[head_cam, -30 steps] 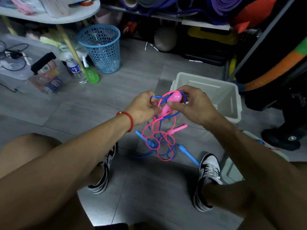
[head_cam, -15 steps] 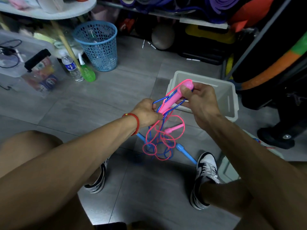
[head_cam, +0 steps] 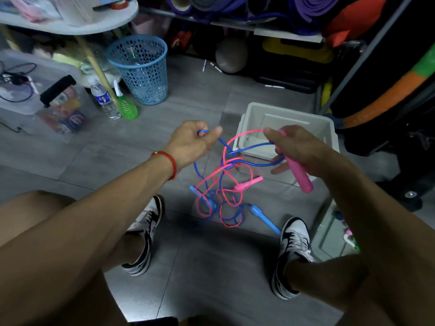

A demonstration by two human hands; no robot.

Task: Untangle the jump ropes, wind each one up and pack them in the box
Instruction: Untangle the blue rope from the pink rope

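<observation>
Above the grey tiled floor, the left hand pinched the thin, limp blue plastic rope while the right hand gripped the pink rope's rigid pink cylindrical handle, probably the surest hold, beside the white plastic box.

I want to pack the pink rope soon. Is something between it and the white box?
No object blocks the white box, whose top is open. The hindrance is the blue rope, knotted with the pink rope between the left hand and right hand.
</observation>
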